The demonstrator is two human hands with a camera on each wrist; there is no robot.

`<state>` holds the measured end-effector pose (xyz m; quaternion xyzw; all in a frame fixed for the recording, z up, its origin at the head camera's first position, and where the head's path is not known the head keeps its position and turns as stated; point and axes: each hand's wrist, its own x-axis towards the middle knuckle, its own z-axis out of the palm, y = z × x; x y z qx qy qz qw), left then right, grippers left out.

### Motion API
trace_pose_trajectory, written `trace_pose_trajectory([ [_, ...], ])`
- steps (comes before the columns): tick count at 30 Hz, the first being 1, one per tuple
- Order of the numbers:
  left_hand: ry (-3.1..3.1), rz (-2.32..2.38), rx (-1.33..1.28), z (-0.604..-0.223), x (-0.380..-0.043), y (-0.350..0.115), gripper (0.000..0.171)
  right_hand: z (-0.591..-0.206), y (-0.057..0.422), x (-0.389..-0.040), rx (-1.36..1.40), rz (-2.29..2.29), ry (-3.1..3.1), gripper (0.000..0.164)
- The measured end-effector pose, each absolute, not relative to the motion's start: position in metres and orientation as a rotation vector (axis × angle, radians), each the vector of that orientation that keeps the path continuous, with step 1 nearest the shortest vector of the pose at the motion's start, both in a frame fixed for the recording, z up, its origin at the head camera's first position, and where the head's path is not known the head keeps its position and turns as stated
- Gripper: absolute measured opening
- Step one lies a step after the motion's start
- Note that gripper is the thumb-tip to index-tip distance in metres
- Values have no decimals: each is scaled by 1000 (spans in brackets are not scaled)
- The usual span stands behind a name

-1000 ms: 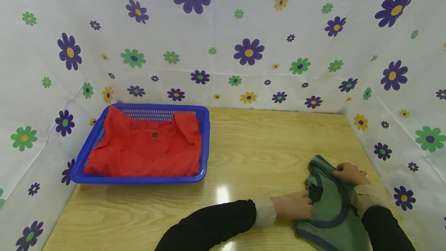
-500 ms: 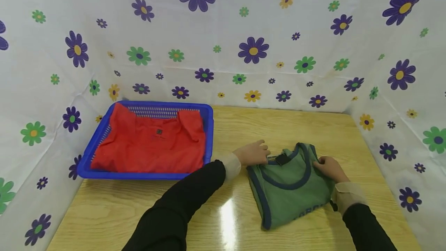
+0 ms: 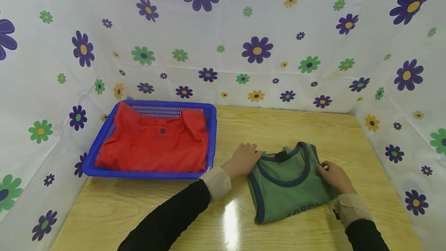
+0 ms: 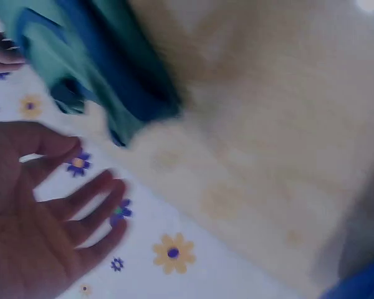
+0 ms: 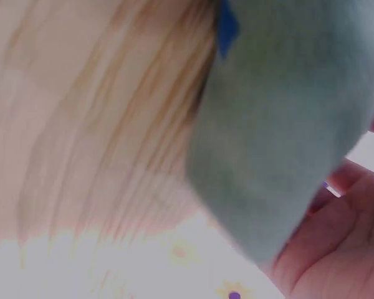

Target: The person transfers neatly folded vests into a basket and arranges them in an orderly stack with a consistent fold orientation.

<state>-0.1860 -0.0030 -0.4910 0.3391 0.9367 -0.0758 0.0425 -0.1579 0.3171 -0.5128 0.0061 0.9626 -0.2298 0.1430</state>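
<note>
A green shirt (image 3: 278,200) with navy trim at the neck and edges lies folded on the table in the head view, neckline toward the back and dark lettering along its front. At its right side my right hand (image 3: 335,177) pinches the cloth between thumb and fingers. My left hand (image 3: 242,161) is at the shirt's upper left corner. The left wrist view shows the left hand (image 4: 43,243) with loosely bent, spread fingers and a gap between it and the shirt (image 4: 106,68). Pale green cloth (image 5: 274,137) covers part of the right hand (image 5: 343,249) in the right wrist view.
A blue plastic basket (image 3: 139,174) stands at the back left, close to my left forearm. Inside it lies a folded red shirt (image 3: 156,152). The wooden table (image 3: 271,127) meets flower-printed cloth walls (image 3: 223,18) at the back and sides.
The green shirt has moved left from the table's right side and turned, its neckline now toward the back. My left hand has let go of its neck area and shifted to its left corner.
</note>
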Motion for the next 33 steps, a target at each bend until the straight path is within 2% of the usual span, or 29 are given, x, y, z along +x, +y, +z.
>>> trace_pose_trajectory([
  [2,2828,-164,949,-493,-171,-6,35,-510,319,-154,-3,-649,2763,44],
  [7,2773,-65,769,-511,-144,-16,53,-510,320,-148,-23,-638,2727,47],
  [16,2871,85,579,-525,-144,-27,56,-511,306,-137,-91,-680,2680,35],
  [19,2893,210,462,-527,-143,-31,62,-512,303,-134,-69,-769,2645,39],
  [24,2750,640,318,-529,-135,-39,73,-516,307,-135,124,-1026,2545,53],
  [28,2538,1018,241,-529,-131,-43,75,-519,309,-145,204,-1204,2445,59],
  [33,2250,1329,87,-527,-132,-38,73,-520,308,-156,157,-1200,2475,59],
])
